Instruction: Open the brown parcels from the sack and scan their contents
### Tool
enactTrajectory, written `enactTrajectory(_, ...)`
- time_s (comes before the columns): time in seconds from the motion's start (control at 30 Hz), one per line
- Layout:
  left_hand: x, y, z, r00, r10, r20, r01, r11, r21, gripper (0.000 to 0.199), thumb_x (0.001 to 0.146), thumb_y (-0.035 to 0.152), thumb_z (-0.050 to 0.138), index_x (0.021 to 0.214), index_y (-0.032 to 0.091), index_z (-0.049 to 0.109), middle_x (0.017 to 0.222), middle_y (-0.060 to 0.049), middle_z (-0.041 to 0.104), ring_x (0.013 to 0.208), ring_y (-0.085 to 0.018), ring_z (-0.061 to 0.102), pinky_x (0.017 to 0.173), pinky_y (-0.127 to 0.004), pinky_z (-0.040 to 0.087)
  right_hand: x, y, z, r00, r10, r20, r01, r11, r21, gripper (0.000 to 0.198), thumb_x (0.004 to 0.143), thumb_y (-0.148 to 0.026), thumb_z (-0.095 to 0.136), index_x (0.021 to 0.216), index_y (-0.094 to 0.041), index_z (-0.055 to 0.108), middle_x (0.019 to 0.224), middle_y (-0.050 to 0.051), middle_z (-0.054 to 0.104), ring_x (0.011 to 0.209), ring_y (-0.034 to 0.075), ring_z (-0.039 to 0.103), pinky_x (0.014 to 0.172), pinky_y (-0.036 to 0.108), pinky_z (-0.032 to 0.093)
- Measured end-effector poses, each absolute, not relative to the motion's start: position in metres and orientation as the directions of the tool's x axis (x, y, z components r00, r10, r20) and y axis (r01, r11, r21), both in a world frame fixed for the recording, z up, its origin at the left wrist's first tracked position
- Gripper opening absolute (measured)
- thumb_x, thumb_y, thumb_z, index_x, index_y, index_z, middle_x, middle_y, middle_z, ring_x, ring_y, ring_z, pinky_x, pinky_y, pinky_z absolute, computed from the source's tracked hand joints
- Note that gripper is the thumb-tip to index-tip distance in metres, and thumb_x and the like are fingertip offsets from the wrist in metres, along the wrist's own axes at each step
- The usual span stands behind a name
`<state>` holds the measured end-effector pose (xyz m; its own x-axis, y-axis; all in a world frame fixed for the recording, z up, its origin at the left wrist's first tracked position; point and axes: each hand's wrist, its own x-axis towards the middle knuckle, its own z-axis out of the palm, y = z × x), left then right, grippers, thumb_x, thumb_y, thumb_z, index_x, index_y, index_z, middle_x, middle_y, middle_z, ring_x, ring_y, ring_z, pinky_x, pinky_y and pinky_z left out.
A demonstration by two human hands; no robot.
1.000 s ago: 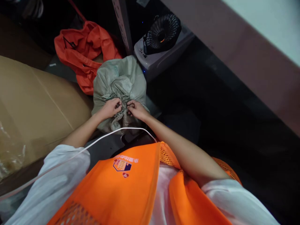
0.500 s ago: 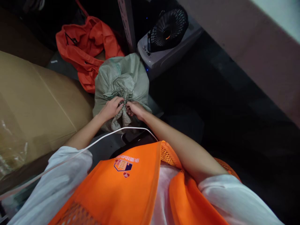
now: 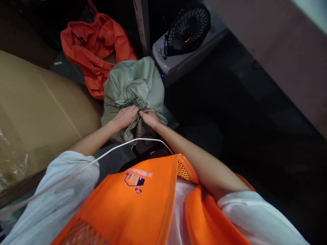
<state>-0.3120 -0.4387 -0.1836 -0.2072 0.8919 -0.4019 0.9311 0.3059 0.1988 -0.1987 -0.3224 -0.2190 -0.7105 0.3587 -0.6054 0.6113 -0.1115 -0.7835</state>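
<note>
So, head view: a grey-green woven sack [image 3: 149, 80] is sitting in front of the person, right in the middle, its neck bunched up and fraying. Both hands are meeting at that neck, almost touching, with the left hand [image 3: 126, 116] and the right hand [image 3: 150, 118] pinching the gathered material; can't really tell what the fingertips are doing in there.

Stuff is crowding in all round. A big cardboard box [image 3: 43, 98] is taking up the whole left side, running right up to the sack and the left forearm. Behind the sack, some crumpled orange-red fabric [image 3: 88, 56] is lying against it. A metal post [image 3: 143, 27] with slots is standing behind that, and a black fan [image 3: 187, 30] is perching on a pale appliance [image 3: 171, 63] just beyond the sack's far right corner. A white cord [image 3: 143, 139] is arching across the near edge of the sack and running over the left sleeve [image 3: 61, 180], so it's partly getting in the way. The orange vest [image 3: 143, 204] is filling the bottom.
</note>
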Motion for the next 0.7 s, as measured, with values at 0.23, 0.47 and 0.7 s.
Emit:
enactTrajectory(0.23, -0.325, -0.438, -0.188, -0.166, 0.919, -0.357, 0.895, 0.292, 0.336, 0.032, 0.103, 0.021, 0.044, 0.123, 0.01, 0.065, 0.114, -0.017, 0.069, 0.108, -0.028, 0.068, 0.094, -0.037, 0.053, -0.19, -0.321, -0.212, -0.761, 0.346, -0.548, 0.581, -0.011, -0.814, 0.03, 0.089, -0.027, 0.048, 0.06, -0.023, 0.045, 0.061, -0.003, 0.046, 0.066, 0.016, 0.049, 0.063, 0.024, 0.038)
enactTrajectory(0.47, -0.319, -0.443, -0.182, -0.357, 0.88, -0.313, 0.809, 0.459, 0.368, 0.021, 0.093, 0.019, 0.055, 0.107, 0.013, 0.07, 0.101, -0.012, 0.074, 0.092, -0.025, 0.07, 0.085, -0.033, 0.053, -0.188, -0.32, -0.186, -0.882, 0.266, -0.39, 0.466, 0.618, -0.633, 0.025, 0.098, -0.023, 0.051, 0.117, -0.014, 0.066, 0.116, 0.017, 0.073, 0.101, 0.029, 0.069, 0.087, 0.033, 0.05)
enactTrajectory(0.7, -0.316, -0.446, -0.182, -0.446, 0.822, -0.354, 0.738, 0.562, 0.374, 0.014, 0.09, 0.022, 0.061, 0.094, 0.015, 0.072, 0.088, -0.01, 0.076, 0.081, -0.024, 0.071, 0.076, -0.031, 0.053, -0.204, -0.325, -0.179, -0.862, 0.075, -0.501, 0.393, 0.724, -0.568, 0.032, 0.1, -0.01, 0.045, 0.123, -0.007, 0.067, 0.117, 0.027, 0.073, 0.115, 0.035, 0.07, 0.096, 0.038, 0.05)
